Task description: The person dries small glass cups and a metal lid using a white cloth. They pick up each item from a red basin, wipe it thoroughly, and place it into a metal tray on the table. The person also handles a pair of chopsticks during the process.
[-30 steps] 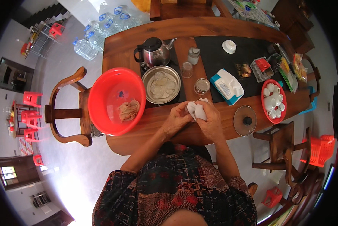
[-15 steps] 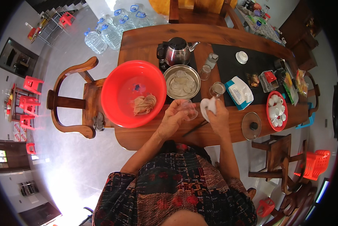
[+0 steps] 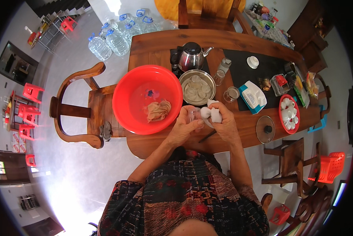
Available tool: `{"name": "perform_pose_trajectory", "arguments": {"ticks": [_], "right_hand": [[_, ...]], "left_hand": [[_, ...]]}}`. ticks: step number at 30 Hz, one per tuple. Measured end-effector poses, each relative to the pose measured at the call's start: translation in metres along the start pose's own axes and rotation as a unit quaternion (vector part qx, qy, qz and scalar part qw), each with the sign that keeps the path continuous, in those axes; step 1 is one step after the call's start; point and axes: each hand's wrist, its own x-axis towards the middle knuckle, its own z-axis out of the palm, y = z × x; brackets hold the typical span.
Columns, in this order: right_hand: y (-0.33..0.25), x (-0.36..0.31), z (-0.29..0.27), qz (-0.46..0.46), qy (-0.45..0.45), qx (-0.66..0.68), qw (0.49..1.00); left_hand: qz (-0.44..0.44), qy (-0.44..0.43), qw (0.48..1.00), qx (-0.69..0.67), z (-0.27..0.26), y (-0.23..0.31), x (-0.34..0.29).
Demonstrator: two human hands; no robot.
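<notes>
My left hand is closed round a small clear glass cup, held above the table's near edge. Close beside it, my right hand grips a bunched white cloth at the mouth of the cup. How far the cloth reaches inside I cannot tell. Just beyond my hands a round metal pan holds several clear glass cups in water. Left of it stands a big red basin with a tan cloth in it. A clear glass stands to the right of my hands.
An electric kettle sits behind the pan. Rightward are a glass jar, a tissue pack, a glass lid and a red tray of white cups. A wooden chair stands left of the table.
My hands have come together, bringing the white cloth against the glass cup. The cup has turned toward the cloth. The whole view has shifted slightly.
</notes>
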Motion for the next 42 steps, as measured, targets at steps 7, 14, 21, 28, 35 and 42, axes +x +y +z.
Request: {"name": "perform_pose_trajectory", "arguments": {"ticks": [7, 14, 21, 28, 35, 42], "right_hand": [[-0.014, 0.0, 0.01, -0.069, 0.048, 0.027, 0.996], [-0.004, 0.001, 0.017, -0.05, 0.032, -0.03, 0.998], [-0.028, 0.002, 0.011, -0.066, 0.077, -0.027, 0.994], [-0.029, 0.002, 0.022, -0.11, 0.031, -0.064, 0.991], [-0.038, 0.004, 0.0, -0.093, 0.045, -0.059, 0.993], [-0.053, 0.011, 0.006, -0.147, -0.056, -0.151, 0.976]], "left_hand": [[0.028, -0.027, 0.999, -0.016, -0.008, 0.013, -0.002], [0.033, -0.138, 0.979, -0.145, -0.015, 0.018, -0.005], [0.013, -0.047, 0.993, -0.109, -0.008, 0.03, -0.01], [0.025, -0.082, 0.992, -0.091, -0.008, 0.026, -0.011], [0.161, -0.055, 0.973, 0.156, -0.006, 0.03, -0.01], [0.181, -0.053, 0.931, 0.313, -0.005, 0.028, -0.011]]}}
